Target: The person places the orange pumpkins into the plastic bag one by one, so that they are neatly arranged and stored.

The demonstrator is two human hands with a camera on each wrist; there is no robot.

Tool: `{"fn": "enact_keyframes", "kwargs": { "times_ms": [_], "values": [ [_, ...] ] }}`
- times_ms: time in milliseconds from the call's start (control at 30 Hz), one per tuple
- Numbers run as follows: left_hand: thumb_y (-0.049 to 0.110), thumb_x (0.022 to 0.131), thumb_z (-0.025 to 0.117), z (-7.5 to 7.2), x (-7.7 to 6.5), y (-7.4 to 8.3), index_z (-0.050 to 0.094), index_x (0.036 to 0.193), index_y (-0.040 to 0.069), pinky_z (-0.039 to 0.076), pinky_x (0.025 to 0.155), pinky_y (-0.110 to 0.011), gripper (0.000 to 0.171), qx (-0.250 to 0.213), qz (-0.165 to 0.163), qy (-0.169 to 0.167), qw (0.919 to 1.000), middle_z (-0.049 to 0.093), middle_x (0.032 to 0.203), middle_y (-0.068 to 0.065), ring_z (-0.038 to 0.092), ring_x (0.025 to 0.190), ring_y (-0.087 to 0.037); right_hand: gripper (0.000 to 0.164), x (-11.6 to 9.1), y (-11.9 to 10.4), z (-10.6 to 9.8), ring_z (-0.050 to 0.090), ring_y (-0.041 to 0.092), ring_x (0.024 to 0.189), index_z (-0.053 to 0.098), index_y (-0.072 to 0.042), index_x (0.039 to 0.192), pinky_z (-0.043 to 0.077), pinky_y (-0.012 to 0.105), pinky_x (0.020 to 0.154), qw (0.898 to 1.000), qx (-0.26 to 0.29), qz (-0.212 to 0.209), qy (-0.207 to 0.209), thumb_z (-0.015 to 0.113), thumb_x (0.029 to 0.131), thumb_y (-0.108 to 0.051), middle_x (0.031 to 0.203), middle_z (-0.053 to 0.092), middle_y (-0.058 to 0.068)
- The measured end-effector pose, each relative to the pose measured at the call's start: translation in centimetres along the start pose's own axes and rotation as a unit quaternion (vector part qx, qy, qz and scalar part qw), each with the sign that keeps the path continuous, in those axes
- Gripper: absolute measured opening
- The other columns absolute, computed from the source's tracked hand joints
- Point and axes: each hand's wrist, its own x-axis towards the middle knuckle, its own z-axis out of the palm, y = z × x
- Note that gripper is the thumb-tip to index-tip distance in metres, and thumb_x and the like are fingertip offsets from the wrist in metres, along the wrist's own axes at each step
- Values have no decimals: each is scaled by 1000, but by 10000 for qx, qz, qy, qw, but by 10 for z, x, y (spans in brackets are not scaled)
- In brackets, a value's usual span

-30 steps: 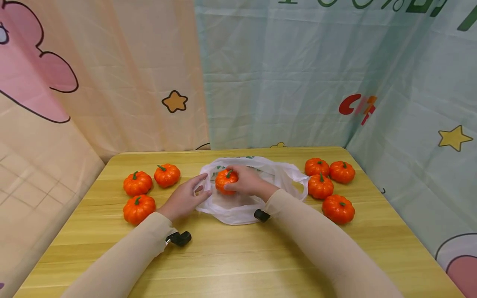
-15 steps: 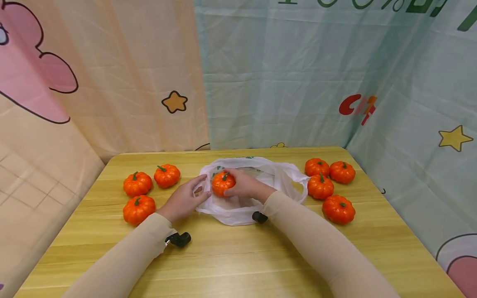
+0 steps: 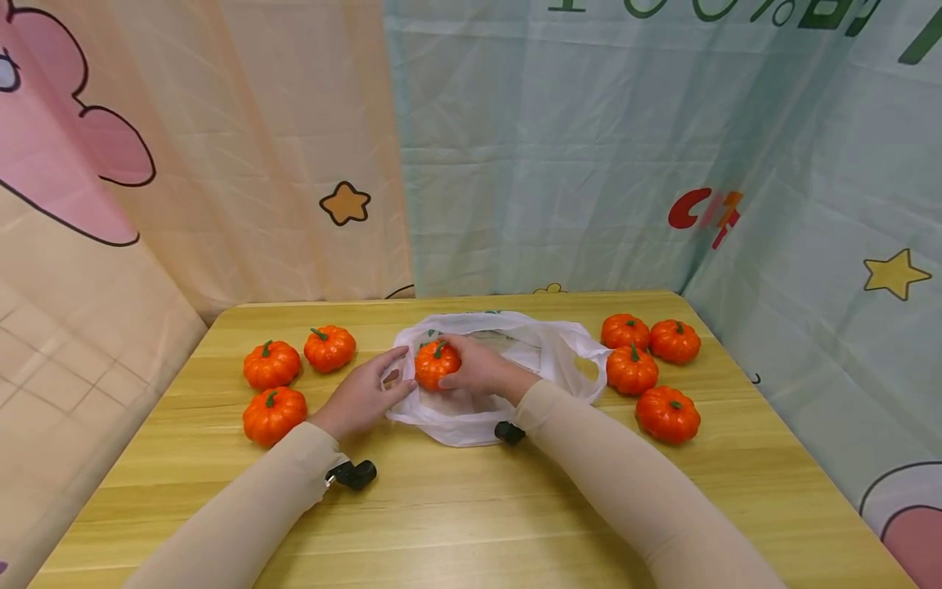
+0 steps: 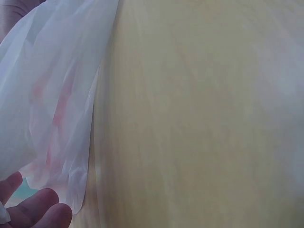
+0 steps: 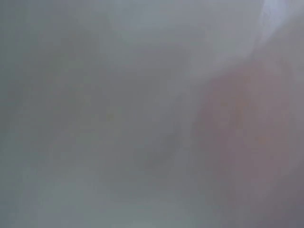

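Note:
A white plastic bag (image 3: 459, 433) lies with its mouth spread wide at the middle of the table. Inside its left part is a small orange pumpkin (image 3: 434, 366) with a green stem, gripped between the fingers and thumb of my right hand (image 3: 482, 366). My left hand (image 3: 365, 394) holds the bag's left rim, thumb and fingers curved around the thin plastic. In the left wrist view, fingertips (image 4: 45, 199) show below the bag's side (image 4: 61, 95), with an orange-red tint showing through. The right wrist view is a blur of pale plastic and a reddish patch.
On the left of the wooden table (image 3: 412, 523) sit three more pumpkins (image 3: 271, 415). Several others (image 3: 668, 415) are grouped at the right, close to the bag's handle loop (image 3: 592, 368). Printed curtains (image 3: 545, 164) hang behind and beside the table.
My right hand has moved slightly left and down with the pumpkin, toward the bag's left side. The left hand has stayed at the rim.

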Motion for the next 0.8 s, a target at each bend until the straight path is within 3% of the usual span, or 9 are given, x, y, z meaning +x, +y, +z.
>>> {"fn": "enact_keyframes", "kwargs": {
  "times_ms": [467,800],
  "values": [
    [32,103,68,0,-1,0,39,163,10,47,116,-52,70,-19,3,2,10000,39,167,-21,57,142,-39,83,1,4,1,51,35,144,40,-17,163,39,52,126,9999,-69,-102,20,83,92,-20,161,49,13],
    [34,103,68,-2,-3,1,39,163,10,47,116,-53,70,31,-17,36,10000,40,167,-21,58,141,-40,84,-9,3,-7,48,35,148,38,-20,164,41,54,124,10000,-27,-86,3,82,92,-21,166,44,11]
  ]
}}
